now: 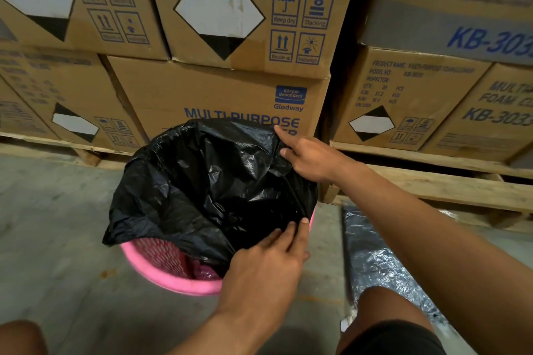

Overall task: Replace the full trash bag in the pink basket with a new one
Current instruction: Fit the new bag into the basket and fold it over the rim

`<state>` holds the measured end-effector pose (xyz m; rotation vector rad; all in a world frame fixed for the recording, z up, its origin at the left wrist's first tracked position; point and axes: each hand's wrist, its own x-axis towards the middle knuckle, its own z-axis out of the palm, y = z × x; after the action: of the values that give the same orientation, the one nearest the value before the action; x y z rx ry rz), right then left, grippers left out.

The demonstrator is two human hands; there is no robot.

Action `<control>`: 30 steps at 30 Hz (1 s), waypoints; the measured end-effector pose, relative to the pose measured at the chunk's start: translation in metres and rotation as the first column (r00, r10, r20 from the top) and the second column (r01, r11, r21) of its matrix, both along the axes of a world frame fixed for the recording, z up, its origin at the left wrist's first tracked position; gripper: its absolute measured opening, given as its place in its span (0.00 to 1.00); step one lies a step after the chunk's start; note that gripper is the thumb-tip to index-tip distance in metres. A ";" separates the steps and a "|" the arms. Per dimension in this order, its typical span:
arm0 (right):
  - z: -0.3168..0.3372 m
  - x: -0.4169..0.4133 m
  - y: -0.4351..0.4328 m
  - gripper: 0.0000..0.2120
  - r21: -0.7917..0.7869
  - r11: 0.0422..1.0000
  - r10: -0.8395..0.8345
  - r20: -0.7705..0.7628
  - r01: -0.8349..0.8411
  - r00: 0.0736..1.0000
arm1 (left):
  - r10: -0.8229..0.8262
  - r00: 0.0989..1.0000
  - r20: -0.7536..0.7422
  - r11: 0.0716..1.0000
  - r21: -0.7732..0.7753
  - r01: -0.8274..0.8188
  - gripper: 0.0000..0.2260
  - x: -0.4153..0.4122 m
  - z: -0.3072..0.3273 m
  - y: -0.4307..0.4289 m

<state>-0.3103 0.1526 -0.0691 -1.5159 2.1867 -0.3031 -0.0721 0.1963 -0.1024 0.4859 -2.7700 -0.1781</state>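
A black trash bag (207, 181) lies crumpled over the top of the pink mesh basket (161, 271) on the concrete floor. The basket's near-left rim and part of its lattice wall show; the rest is covered by the bag. My left hand (268, 262) pinches the bag's edge at the near-right rim. My right hand (308, 155) grips the bag's far-right edge, index finger stretched along it. Inside the basket only a dark gap shows.
Stacked cardboard boxes (219, 26) on wooden pallets (432, 184) stand right behind the basket. A silvery foil sheet (372, 253) lies on the floor at right beside my knee (386, 314). Bare concrete floor (52, 225) lies to the left.
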 end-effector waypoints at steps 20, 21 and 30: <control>-0.011 0.009 0.047 0.37 -0.070 0.998 -0.007 -0.107 -0.001 0.994 | -0.020 0.914 -0.406 0.968 0.220 0.119 0.11 0.048 -0.001 -0.018; -0.012 0.008 0.046 0.36 -0.079 0.997 -0.018 -0.094 0.010 0.995 | -0.020 0.905 -0.425 0.967 0.221 0.125 0.11 0.047 -0.002 -0.017; -0.027 0.008 0.024 0.07 -0.398 0.719 -0.415 0.411 0.570 0.812 | -0.135 0.907 -0.399 0.991 -0.048 0.126 0.19 0.033 -0.021 -0.014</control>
<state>-0.3026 0.1767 -0.0957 -0.9576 2.3292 -1.2941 -0.0388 0.1824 -0.1239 0.2249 -2.3945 -0.2489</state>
